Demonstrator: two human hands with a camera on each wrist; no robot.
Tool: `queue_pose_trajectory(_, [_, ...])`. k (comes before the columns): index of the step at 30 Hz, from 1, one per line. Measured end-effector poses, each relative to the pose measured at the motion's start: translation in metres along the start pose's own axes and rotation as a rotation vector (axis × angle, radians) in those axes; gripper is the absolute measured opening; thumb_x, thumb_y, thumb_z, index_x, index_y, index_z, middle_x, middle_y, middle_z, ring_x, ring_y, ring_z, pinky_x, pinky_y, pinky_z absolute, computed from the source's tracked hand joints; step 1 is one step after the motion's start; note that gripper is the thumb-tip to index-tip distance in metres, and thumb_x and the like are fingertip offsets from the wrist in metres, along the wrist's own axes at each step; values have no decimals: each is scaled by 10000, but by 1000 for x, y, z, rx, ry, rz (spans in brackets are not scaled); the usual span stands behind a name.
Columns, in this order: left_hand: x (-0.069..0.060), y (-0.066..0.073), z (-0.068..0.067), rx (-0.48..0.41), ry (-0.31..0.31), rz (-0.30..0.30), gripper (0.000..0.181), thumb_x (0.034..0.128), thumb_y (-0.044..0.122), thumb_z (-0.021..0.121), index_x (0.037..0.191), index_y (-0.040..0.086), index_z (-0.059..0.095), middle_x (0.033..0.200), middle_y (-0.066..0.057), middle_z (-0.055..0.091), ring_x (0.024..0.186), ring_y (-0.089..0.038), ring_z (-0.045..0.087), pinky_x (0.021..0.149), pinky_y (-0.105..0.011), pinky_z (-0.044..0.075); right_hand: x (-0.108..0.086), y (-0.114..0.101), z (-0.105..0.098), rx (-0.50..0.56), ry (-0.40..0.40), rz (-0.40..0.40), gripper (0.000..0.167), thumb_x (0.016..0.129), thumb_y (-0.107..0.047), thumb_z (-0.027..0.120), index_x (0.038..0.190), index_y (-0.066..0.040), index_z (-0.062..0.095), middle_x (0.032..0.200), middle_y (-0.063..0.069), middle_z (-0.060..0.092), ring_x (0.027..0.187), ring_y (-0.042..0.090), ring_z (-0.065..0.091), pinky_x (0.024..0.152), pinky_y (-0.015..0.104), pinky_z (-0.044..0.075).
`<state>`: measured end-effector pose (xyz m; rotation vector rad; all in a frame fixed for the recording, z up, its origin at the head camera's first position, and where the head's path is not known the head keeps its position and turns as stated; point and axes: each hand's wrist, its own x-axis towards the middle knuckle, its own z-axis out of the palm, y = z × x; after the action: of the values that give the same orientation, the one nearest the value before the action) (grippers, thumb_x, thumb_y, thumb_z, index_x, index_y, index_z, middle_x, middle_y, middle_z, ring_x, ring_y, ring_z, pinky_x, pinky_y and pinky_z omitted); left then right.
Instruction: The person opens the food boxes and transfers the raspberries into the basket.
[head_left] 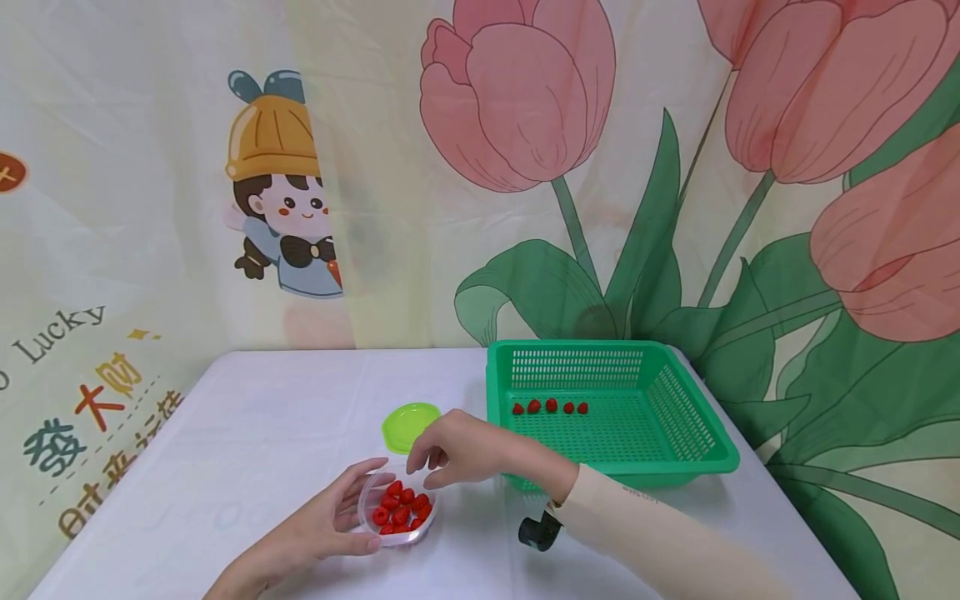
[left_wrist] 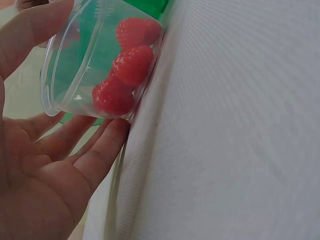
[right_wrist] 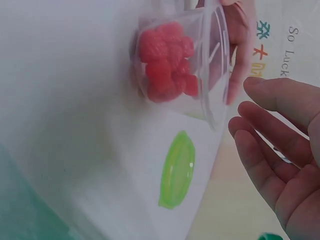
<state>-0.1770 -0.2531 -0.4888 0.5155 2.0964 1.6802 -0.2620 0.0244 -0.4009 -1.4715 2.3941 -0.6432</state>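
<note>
Head, red berries: probably very light and slightly springy; their knobbly surface should give fingertips some bite, and a top one seems best pinched from above by thumb and forefinger. They lie below the right hand, a little to its left and nearer the person.
Head, clear tub: looks thin-walled and light, so a hard squeeze might bow it; the sides below the rim seem the place to hold. It sits just right of the palm of the left hand.
Head, left hand: curved about the tub, thumb on the near side, fingers on the far left.
Head, right hand: fingers loosely bent, nothing seen in them.
Head, lime lid: just beyond the right hand's fingertips.
Head, green basket: beyond the right hand and to its right, five red pieces in a row on its floor.
Left wrist, red berries: glossy, perhaps a bit slick; down at the tub's base, close to one of the left hand's fingertips, with the wall between.
Left wrist, left hand: thumb and fingers spread to the tub's width, holding it from opposite sides.
Right wrist, right hand: half spread, thumb apart from the fingers, empty.
Right wrist, red berries: heaped in the tub below its fingertips, untouched.
</note>
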Motion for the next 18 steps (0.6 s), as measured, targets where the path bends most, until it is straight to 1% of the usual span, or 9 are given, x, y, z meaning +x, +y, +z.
queue_pose_trajectory(4, [-1, -1, 0, -12, -5, -2, 944, 951, 104, 788, 1673, 133, 181, 1703, -237, 287, 1551, -474, 327, 1059, -136, 452, 6, 0, 10, 31, -10, -4, 226, 943, -85, 818, 1168, -100, 800, 1060, -29, 789, 864, -48, 632, 802, 102, 529])
queue_pose_trajectory(10, [0, -1, 0, -10, -2, -1, 945, 946, 103, 793, 1672, 150, 189, 1702, -235, 281, 1556, -484, 304, 1057, -136, 455, 11, -1, 21, 57, -11, -1, 235, 938, -51, 812, 1167, -101, 805, 1029, -43, 785, 853, -32, 626, 801, 113, 536])
queue_pose_trajectory(13, [0, -1, 0, -7, 0, -2, 952, 942, 105, 799, 1672, 149, 190, 1697, -228, 285, 1550, -484, 313, 1055, -132, 453, 13, -3, 24, 37, -5, -4, 236, 929, -34, 815, 1155, -102, 808, 1018, -51, 785, 861, -21, 636, 804, 106, 533])
queue_pose_trajectory(18, [1, -2, -1, 8, 2, 15, 956, 938, 99, 806, 1673, 140, 195, 1683, -225, 302, 1545, -480, 319, 1062, -117, 434, 16, -4, 31, -42, 0, -22, 232, 918, -28, 826, 1133, -115, 811, 1009, -72, 782, 884, -28, 659, 817, 87, 523])
